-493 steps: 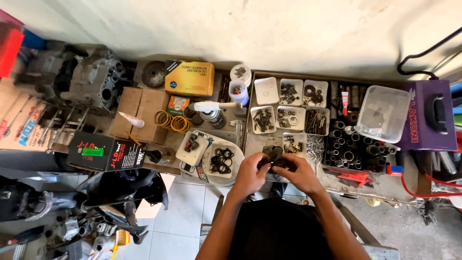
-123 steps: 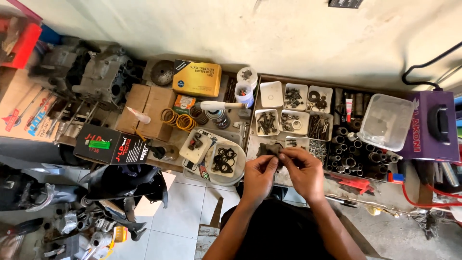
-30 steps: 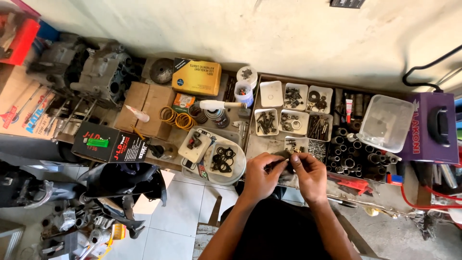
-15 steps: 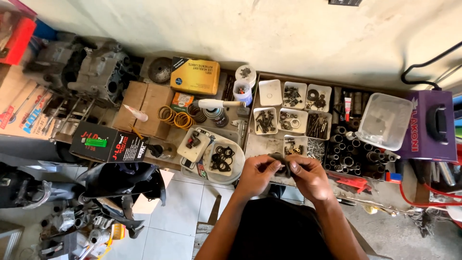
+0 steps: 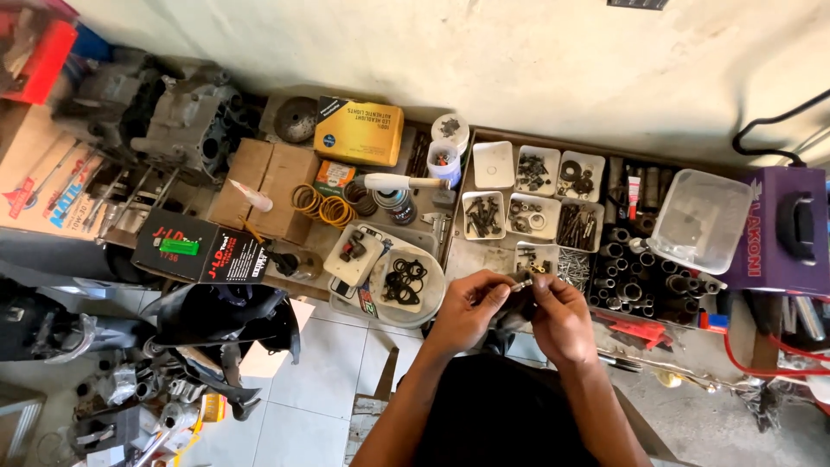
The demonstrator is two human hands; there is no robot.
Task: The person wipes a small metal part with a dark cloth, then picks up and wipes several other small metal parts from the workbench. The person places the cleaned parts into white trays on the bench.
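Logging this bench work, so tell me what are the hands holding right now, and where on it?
Both hands, left hand and right hand, pinch a small dark metal part by its ends; its kind cannot be told.

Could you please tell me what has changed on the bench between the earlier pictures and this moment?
Little has changed. Both hands stayed together over the near edge of the bench: the left hand and right hand still pinch a small dark part between their fingertips, shifting only slightly right of where they began. The white trays, yellow box and clear tub stayed put.
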